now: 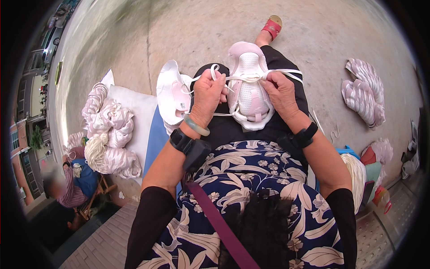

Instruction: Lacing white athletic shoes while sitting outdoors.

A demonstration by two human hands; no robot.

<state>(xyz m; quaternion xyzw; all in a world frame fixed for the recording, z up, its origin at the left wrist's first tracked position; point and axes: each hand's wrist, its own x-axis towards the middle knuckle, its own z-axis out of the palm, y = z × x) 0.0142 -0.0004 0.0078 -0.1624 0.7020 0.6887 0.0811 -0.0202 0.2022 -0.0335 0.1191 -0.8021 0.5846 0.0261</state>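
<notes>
Centre of frame: one shoe upper (251, 105) lies on the wearer's lap, its toe toward the upper edge. A lace (244, 78) crosses over it, the left hand (208, 94) at its left side, the right hand (280, 92) at its right. A second shoe upper (168, 96) sits just left of the left hand. Left of frame: a pile of bundled uppers (118, 121) beside a sheet (139, 105), a lace hank (95, 151) upon the pile. Lower left: a seated co-worker (74, 193). Upper right: a floor bundle (365, 92). Lower right: another hank (354, 175), beside the right forearm. Top, right of centre: a sandal (273, 28).
</notes>
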